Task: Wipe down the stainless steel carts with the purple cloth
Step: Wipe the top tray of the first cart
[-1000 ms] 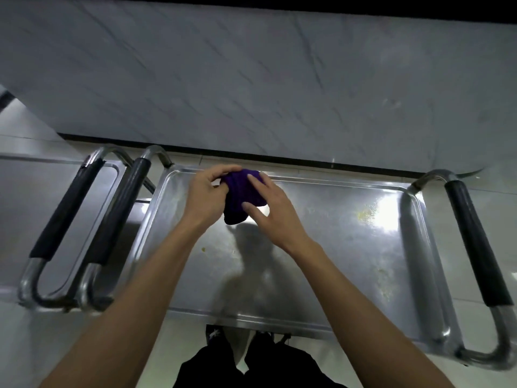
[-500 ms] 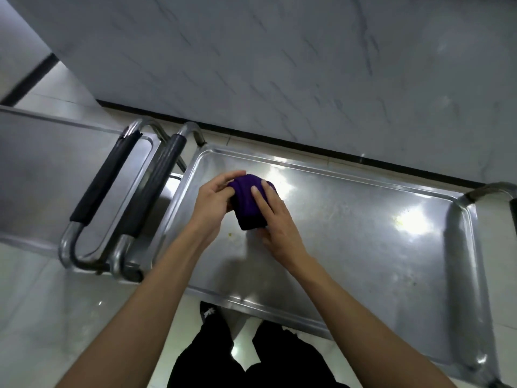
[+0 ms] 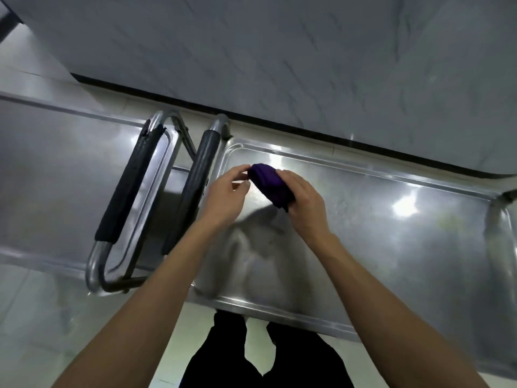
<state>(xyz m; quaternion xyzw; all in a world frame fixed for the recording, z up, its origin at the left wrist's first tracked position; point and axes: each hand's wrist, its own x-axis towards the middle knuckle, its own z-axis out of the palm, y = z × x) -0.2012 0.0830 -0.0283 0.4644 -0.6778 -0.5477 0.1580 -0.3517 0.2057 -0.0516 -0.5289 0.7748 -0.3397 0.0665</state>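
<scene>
Your right hand (image 3: 303, 203) gripped the bunched purple cloth (image 3: 269, 184) above the shiny stainless steel cart tray (image 3: 391, 247); your left hand (image 3: 226, 196) fingers pinched its end.

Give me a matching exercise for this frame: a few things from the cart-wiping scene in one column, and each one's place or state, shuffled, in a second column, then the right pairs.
Things:
1. purple cloth
2. left hand
3. right hand
4. black handle grip

Places or states:
A. on the neighbouring cart at the left
B. bunched up, held above the steel tray
C. wrapped over the cloth's nearer end
D. pinching the cloth's far end with its fingertips

Pairs: 1-B, 2-D, 3-C, 4-A
</scene>
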